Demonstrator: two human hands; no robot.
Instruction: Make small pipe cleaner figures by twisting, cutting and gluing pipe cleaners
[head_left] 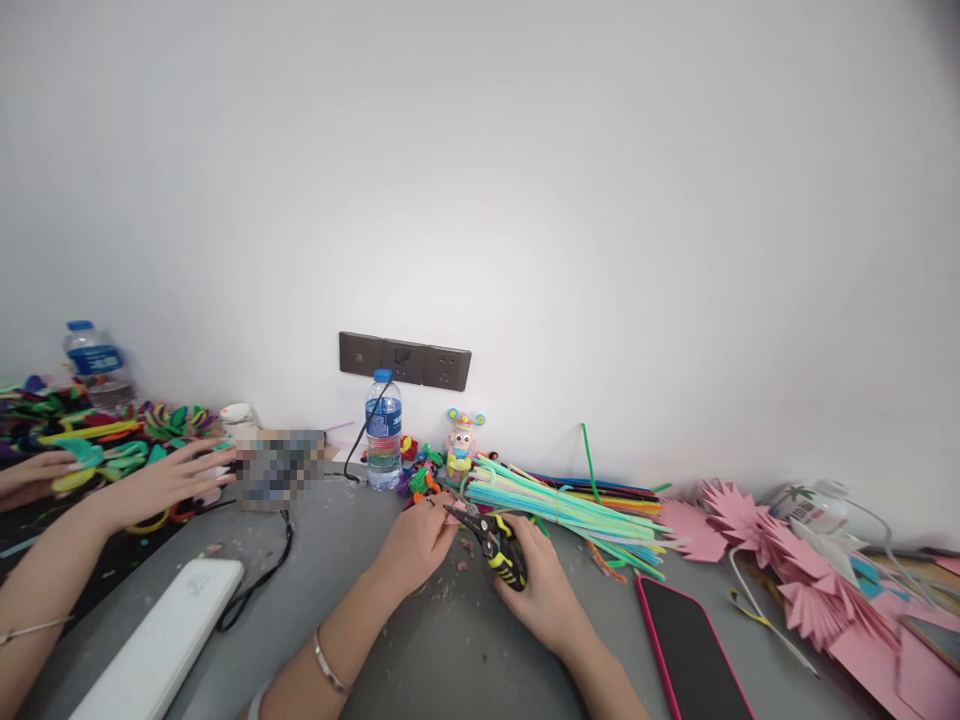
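With my right hand (536,578) I am holding the black and yellow pliers (504,558); my fingers are wrapping around the handles. The pliers are lying above the grey table (450,660), in the near middle, and their thin nose is pointing left, to my left hand (421,542). My left fingers are bending narrow, with the tips coming together beside this nose; I cannot tell what they are pinching, because it is too small. Just behind my hands, a small toy figure (460,442) is standing by the wall, and a water bottle (384,440) is standing to its left. To the right, a bundle of fuzzy sticks (570,505) is lying, and nearer a phone (694,645) with a pink edge is resting. At the left, another person's hand (176,485) is reaching over colourful fuzzy pieces (127,458).
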